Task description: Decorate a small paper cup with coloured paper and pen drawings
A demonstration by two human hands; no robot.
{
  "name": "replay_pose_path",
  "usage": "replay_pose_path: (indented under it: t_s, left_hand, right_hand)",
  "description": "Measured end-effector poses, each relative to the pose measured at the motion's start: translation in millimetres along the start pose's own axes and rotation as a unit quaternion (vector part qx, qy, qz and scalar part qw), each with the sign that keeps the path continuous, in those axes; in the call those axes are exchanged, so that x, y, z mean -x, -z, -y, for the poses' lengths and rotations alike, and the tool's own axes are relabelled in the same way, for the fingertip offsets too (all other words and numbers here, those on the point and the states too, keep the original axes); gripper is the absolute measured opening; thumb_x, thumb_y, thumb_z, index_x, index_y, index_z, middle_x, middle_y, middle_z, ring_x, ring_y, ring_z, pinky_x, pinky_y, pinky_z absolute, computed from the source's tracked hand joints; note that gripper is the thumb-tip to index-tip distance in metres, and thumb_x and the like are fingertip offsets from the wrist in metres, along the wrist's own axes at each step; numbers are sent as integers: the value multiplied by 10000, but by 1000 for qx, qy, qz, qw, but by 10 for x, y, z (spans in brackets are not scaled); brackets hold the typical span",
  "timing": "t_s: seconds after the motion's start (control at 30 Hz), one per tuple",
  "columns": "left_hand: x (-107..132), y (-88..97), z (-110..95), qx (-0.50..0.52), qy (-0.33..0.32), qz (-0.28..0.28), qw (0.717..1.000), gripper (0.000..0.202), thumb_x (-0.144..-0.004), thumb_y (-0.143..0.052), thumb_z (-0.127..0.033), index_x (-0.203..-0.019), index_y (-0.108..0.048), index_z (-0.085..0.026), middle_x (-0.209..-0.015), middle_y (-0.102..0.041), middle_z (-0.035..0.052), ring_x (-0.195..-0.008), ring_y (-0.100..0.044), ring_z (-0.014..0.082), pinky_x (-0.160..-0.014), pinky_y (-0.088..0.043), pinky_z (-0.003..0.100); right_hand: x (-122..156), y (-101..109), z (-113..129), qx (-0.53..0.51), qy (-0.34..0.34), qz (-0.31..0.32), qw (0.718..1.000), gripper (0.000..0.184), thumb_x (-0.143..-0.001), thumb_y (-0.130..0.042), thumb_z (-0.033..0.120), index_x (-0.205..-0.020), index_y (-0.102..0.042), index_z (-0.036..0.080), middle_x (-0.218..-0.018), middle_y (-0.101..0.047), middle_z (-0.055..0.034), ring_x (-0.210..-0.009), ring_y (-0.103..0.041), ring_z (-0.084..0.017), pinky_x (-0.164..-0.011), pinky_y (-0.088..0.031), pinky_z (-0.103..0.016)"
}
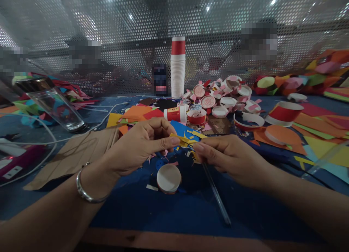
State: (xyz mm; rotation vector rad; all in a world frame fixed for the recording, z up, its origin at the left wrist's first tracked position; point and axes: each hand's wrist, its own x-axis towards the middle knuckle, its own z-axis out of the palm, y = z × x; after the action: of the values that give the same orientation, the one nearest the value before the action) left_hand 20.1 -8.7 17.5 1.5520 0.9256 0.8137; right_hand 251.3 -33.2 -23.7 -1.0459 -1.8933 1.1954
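My left hand (139, 145) is closed in a pinch on a small piece of yellow cut paper (183, 138) held above the blue table. My right hand (227, 155) is also closed, pinching the other end of the same yellow paper, and a thin clear stick (216, 195) runs from under its fingers toward me. A silver bangle (85, 188) is on my left wrist. Below my hands a cut-off cup bottom (168, 178) lies on the blue surface (163, 208), among small paper scraps.
A tall stack of paper cups (177, 66) stands at the back centre. Several cut cup rings and bottoms (226, 99) lie right of it. Coloured paper sheets (313, 130) cover the right side. A glass (58, 108) and brown paper (79, 150) sit left. Mesh screen behind, with people beyond.
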Motion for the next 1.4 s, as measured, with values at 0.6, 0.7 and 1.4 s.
replay_pose_path:
  t_s: [0.6,0.7,1.4]
  left_hand:
    - [2,73,43,-9,1,14,1000,168,-860,-830,-242,-815,-686,-169,-736,-669,-21,-611,-560,66,-554,-463,162]
    - [-1,88,61,-10,-17,7,1000,162,-863,-826,-215,-807,-682,-165,-732,-643,-32,-647,-561,62,-588,-472,152]
    - [1,32,26,3,-7,9,1000,159,-897,-787,-184,-820,-650,-161,-711,-622,-55,-582,-524,33,-545,-473,123]
  right_hand:
    - [-16,9,-22,18,-8,-1,1000,550,-1009,-527,650,-707,-607,197,-591,-410,54,-476,-289,-82,-441,-216,-265]
    - [-18,15,-31,6,-15,3,1000,558,-997,-538,669,-723,-620,191,-595,-406,56,-472,-264,-75,-435,-196,-262]
    - [-7,21,-39,30,-3,-5,1000,547,-1005,-545,651,-742,-643,181,-574,-391,67,-474,-301,-71,-427,-195,-249]
